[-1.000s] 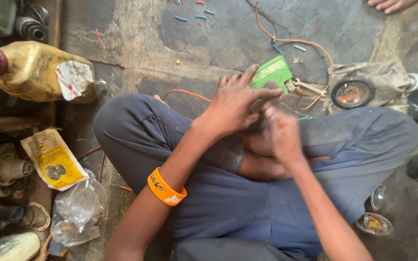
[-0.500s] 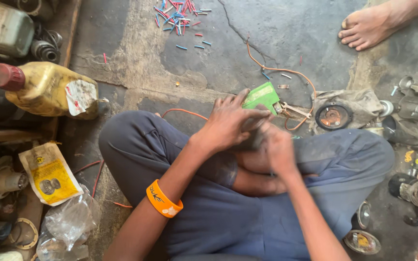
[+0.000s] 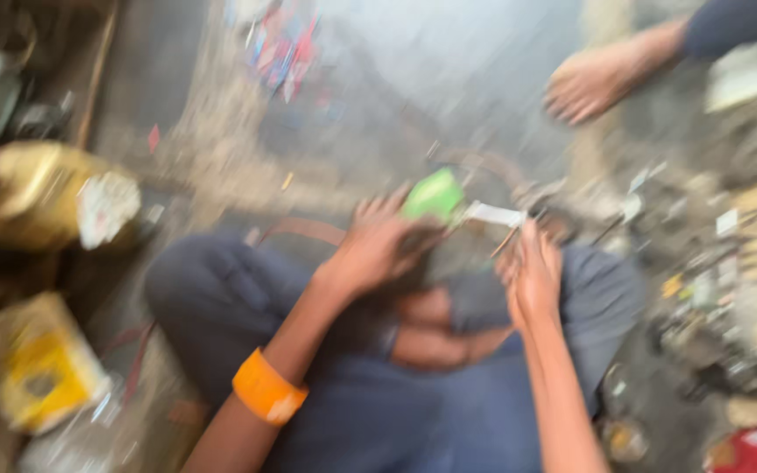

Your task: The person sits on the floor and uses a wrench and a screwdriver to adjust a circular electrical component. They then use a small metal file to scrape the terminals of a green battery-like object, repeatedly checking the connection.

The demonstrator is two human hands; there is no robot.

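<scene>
Clearly blurred: we see the whole frame smeared, so small details stay out of reach.
Our seat: we sit cross-legged in blue trousers (image 3: 326, 412) on the grey floor (image 3: 449, 79), lap filling the lower middle of the frame.
Left hand: our left hand (image 3: 374, 245) sits at centre, fingers spread and curled over the near end of a green board (image 3: 434, 194); it touches the board, though we cannot tell how firmly it grips.
Right hand: our right hand (image 3: 532, 276) sits just right of centre, apart from the left, fingers drawn together near a thin pale strip (image 3: 492, 215) that runs off the board; whether it pinches the strip we cannot tell.
Green board: it lies just above centre, between our two hands and over our knees.
Wristband: an orange band (image 3: 266, 390) circles our left forearm, lower middle-left.
Wire: a brownish wire (image 3: 304, 229) curves on the floor just left of our left hand.
Left edge: a yellow oil jug (image 3: 32, 206) lies at middle left, and a yellow packet (image 3: 41, 372) lies below it at lower left.
Top: a scatter of red and blue bits (image 3: 278, 48) lies at upper middle.
Another person: a bare foot (image 3: 593, 83) rests at upper right, well apart from our hands.
Right side: dark metal parts (image 3: 703, 333) crowd the right edge, too blurred to name.
</scene>
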